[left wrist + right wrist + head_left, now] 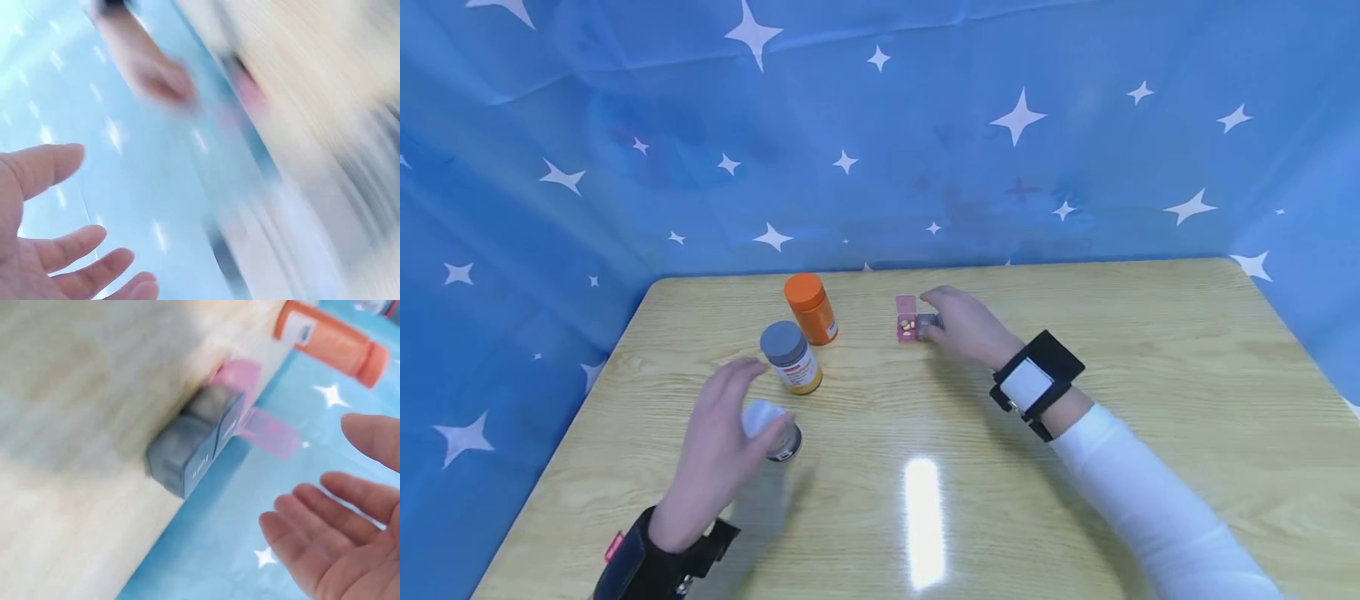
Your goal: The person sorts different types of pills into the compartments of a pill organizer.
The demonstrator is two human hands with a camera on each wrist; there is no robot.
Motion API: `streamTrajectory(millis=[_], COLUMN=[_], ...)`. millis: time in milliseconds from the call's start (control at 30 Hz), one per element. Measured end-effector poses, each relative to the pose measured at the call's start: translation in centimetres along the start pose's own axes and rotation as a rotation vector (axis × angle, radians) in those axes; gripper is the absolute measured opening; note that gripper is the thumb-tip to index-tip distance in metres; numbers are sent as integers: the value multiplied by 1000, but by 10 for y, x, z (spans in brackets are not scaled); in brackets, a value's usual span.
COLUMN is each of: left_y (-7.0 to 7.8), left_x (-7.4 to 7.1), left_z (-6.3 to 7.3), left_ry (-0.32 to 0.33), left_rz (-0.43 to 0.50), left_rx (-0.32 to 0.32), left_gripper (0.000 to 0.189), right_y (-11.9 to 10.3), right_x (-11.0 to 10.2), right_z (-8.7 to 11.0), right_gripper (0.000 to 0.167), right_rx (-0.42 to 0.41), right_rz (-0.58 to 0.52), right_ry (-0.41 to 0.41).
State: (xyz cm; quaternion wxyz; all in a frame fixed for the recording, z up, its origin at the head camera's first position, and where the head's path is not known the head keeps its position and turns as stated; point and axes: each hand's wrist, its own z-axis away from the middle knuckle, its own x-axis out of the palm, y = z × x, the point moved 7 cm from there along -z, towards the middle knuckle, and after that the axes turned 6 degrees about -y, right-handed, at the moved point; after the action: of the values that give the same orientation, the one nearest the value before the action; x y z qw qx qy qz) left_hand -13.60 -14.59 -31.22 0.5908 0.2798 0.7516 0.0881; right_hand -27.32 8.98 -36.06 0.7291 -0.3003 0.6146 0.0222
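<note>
In the head view my left hand [718, 442] hovers with thumb and fingers spread around a small bottle with a white lid [762, 414], which it partly hides. The left wrist view is blurred, but its fingers [75, 247] show apart and empty. My right hand [973, 329] reaches to a small pill organizer [907, 327], covering part of its grey end. One pink compartment stands with its lid [906, 303] raised and pills inside. Seen from the right wrist, the grey compartments [200, 440] have closed lids, and the relaxed fingers [312, 525] are apart from them.
Behind the white-lidded bottle stand a grey-capped bottle [792, 358] with a white label and an orange bottle [811, 308]. The light wood table [1112, 333] ends at a blue curtain [925, 125] with white stars. A bright reflection lies on the tabletop's front middle.
</note>
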Motion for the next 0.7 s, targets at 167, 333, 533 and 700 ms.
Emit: streamTrajectory(millis=[167,333,533,700], left_y=[55,53,24,20], left_x=[61,130,167,173], left_z=[-30,-67,-94,-106], left_ry=[-335,-582,-605,-606], left_rz=[180,435,591,573], left_rx=[33,-200,-428,-383], left_gripper=[59,71,69,62], right_y=[-1,-3,-8,-13], right_x=[2,12,21,26], right_z=[-28,-43,-41,-30], right_gripper=[46,43,23,23], right_rx=[-31,-69,-138,-178], right_rz=[118,149,122,143], right_ry=[-46,-80,-77,-47])
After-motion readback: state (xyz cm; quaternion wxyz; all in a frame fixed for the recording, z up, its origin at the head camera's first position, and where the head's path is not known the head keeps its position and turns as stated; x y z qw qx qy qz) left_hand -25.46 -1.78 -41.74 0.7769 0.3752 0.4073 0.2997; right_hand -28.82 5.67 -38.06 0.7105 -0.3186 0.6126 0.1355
